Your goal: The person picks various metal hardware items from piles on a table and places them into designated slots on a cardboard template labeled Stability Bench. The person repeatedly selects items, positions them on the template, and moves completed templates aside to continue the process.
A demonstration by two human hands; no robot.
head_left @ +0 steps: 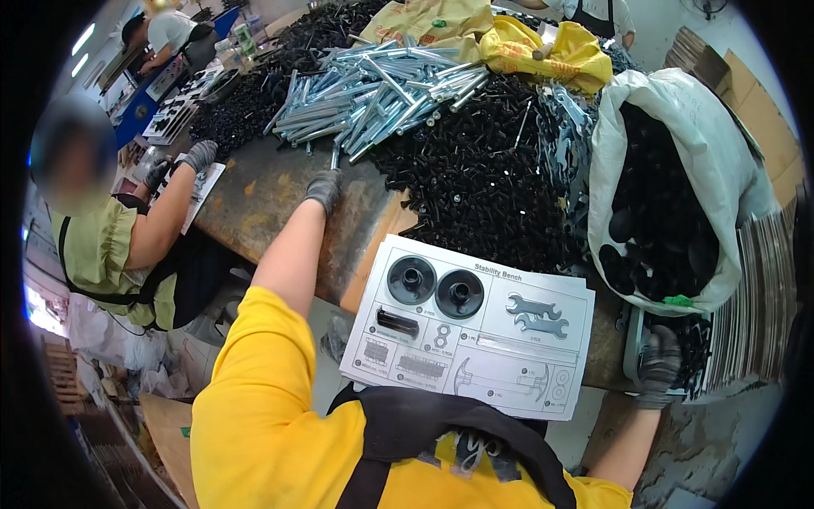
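Right hand (659,365) – grip hidden by tray (632,352)

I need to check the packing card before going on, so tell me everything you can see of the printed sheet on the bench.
The sheet is white paper, or a thin stack of sheets, printed in black and grey. It lies flat at the near edge of the bench, turned slightly, with its near edge overhanging. Boxed panels picture parts: two round black discs, two wrenches, a short black tube, bolts and washers. Its far edge meets the pile of black screws. Neither hand touches it.
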